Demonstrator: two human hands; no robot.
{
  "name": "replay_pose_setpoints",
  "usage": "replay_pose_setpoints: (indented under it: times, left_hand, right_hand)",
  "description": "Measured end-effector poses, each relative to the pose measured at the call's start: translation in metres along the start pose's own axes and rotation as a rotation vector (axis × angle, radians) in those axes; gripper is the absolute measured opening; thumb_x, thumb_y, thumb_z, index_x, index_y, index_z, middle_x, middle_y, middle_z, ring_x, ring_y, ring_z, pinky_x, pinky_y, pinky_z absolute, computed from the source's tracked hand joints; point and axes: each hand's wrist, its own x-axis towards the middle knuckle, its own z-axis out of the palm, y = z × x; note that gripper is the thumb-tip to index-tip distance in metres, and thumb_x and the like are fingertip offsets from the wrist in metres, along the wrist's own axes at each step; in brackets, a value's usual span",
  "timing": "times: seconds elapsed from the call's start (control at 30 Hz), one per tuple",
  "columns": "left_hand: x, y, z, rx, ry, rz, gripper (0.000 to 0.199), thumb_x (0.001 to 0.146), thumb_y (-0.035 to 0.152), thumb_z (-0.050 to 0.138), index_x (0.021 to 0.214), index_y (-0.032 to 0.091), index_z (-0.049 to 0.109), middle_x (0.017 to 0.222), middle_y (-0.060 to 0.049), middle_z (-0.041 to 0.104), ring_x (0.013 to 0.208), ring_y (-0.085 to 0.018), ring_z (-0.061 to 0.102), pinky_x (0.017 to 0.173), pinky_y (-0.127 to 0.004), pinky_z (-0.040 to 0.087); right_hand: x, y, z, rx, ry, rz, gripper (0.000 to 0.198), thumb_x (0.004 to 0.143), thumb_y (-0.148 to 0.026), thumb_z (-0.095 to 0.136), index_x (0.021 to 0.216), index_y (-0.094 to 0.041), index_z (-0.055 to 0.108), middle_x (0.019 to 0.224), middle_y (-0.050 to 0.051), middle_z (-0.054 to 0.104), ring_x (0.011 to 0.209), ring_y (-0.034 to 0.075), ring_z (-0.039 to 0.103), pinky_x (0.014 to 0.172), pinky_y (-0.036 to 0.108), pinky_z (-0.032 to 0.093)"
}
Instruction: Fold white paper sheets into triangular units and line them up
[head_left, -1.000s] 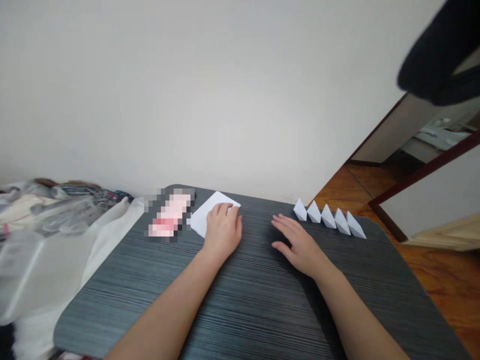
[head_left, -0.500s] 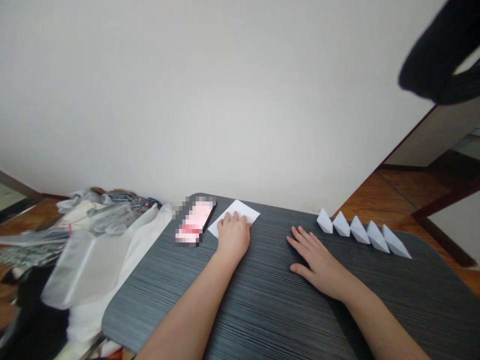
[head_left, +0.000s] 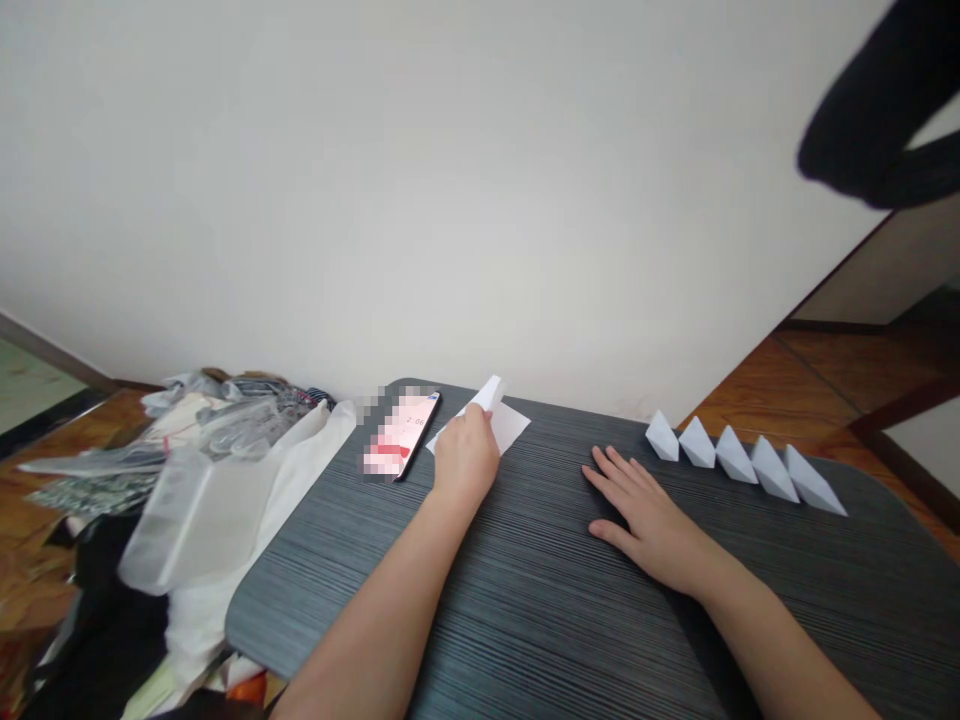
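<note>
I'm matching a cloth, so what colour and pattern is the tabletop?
The tabletop is dark grey with fine, streaky lines, best seen in the head view.

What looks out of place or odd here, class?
The pile left of the table looks untidy, its things jumbled together. Blocky pixels oddly hide part of the phone. The five paper shapes form a tidy row.

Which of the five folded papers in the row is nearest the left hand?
The row's leftmost paper; the other four sit farther right, beyond it.
</note>
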Motion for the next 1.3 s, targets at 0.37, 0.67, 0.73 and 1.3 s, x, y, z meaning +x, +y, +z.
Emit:
replay_pose_setpoints:
  times: [0.37,0.67,0.73,1.3]
  left_hand:
    - [-0.016,0.024,0.002,-0.851,-0.047,-0.04,0.028,0.093,0.036,0.027,0.079,0.019,0.043,0.072,-0.001,0.047,0.069,-0.014,0.047,0.064,-0.024,0.039]
    - [-0.024,0.036,0.011,-0.894,-0.299,0.047,0.025,0.091,0.036,0.033,0.078,0.018,0.046,0.07,0.001,0.048,0.068,-0.013,0.047,0.063,-0.025,0.037]
    - [-0.024,0.037,0.011,-0.875,-0.321,0.06,0.025,0.091,0.036,0.034,0.078,0.018,0.047,0.069,0.001,0.048,0.067,-0.014,0.047,0.062,-0.025,0.037]
    - [-0.028,0.037,0.013,-1.271,-0.672,-0.018,0.032,0.085,0.037,0.045,0.113,0.022,0.049,0.064,0.0,0.059,0.05,-0.013,0.052,0.044,-0.022,0.036]
  right_hand:
    - [-0.001,0.002,-0.002,0.119,0.101,0.012,0.057,0.087,-0.044,0.045,0.137,-0.018,0.037,0.141,0.013,0.037,0.133,0.028,0.027,0.107,0.051,0.022]
    - [-0.004,-0.012,-0.008,0.625,0.315,0.166,0.03,0.087,-0.039,0.044,0.104,-0.02,0.059,0.089,0.006,0.067,0.077,0.021,0.061,0.069,0.034,0.05]
    - [-0.004,-0.015,-0.005,0.663,0.351,0.252,0.024,0.085,-0.039,0.048,0.092,-0.019,0.06,0.075,0.004,0.065,0.066,0.019,0.06,0.06,0.03,0.049]
    - [-0.001,-0.018,-0.004,1.048,0.348,0.381,0.029,0.084,-0.038,0.052,0.105,-0.019,0.051,0.064,-0.001,0.063,0.047,0.013,0.055,0.047,0.026,0.047]
